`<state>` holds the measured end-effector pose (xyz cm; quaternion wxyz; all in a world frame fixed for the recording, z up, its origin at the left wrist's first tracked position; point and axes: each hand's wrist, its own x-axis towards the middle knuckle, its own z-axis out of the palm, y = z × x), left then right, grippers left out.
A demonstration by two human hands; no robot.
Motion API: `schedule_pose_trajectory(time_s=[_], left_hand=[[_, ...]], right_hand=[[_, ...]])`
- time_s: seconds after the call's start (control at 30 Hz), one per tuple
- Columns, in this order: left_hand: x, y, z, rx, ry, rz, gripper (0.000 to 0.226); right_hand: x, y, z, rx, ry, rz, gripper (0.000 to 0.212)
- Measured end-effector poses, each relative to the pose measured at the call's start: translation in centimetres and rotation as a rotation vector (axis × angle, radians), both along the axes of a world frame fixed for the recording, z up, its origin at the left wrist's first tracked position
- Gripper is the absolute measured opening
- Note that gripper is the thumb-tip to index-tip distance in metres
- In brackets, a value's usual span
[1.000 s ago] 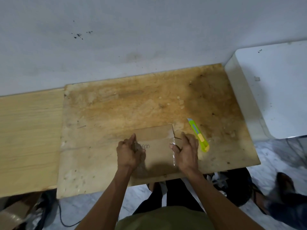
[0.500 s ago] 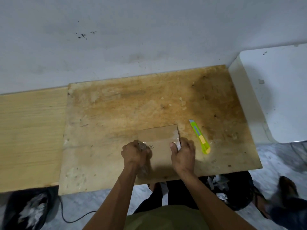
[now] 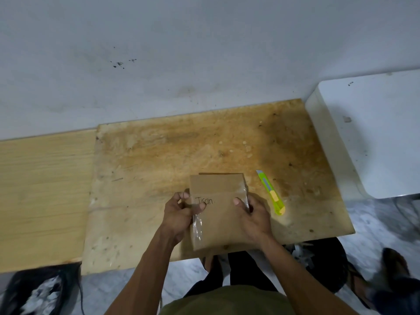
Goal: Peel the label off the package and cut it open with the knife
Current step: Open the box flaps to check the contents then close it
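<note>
A flat brown package (image 3: 221, 220) with handwriting on its face is held just above the near edge of the stained wooden board (image 3: 159, 169). My left hand (image 3: 179, 213) grips its left edge, thumb on the writing, with a strip of clear tape (image 3: 197, 227) hanging below the fingers. My right hand (image 3: 253, 218) holds the right edge, thumb on the front. Clear tape also shines along the package's upper right side. A green and yellow utility knife (image 3: 271, 193) lies on the board just right of my right hand, its blade pointing away.
A white block (image 3: 375, 137) stands at the board's right. A lighter wooden surface (image 3: 43, 196) adjoins the left. A grey wall runs behind. Below the board's edge are my legs, a dark bag (image 3: 34, 292) at the left and a shoe (image 3: 393, 269) at the right.
The package has been lifted and turned from lying wide to standing tall in both hands. My hands have shifted to its side edges. The knife has not moved.
</note>
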<state>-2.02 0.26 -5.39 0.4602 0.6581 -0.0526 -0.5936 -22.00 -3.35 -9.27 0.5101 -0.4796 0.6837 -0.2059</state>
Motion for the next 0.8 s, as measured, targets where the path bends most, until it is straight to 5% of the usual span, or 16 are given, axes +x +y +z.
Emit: schedule_pose_trajectory(time_s=[0.27,0.47,0.57,0.8], left_hand=[[0.1,0.3,1.1,-0.116,0.072,0.010,0.045],[-0.3,1.2,1.9,-0.168,-0.044,0.008,0.018],[0.2,1.7,1.6,-0.176,-0.069,0.006,0.020],[-0.9,0.9,2.4,-0.233,-0.070,-0.052,0.029]], right_hand=[[0.6,1.0,2.5,-0.109,-0.054,-0.051,0.035],[1.5,0.8,3.2,-0.158,-0.119,-0.017,0.033],[2.0,1.1,3.8,-0.159,-0.151,0.001,0.020],[0.4,2.8,5.5,-0.157,-0.259,-0.127,0.039]])
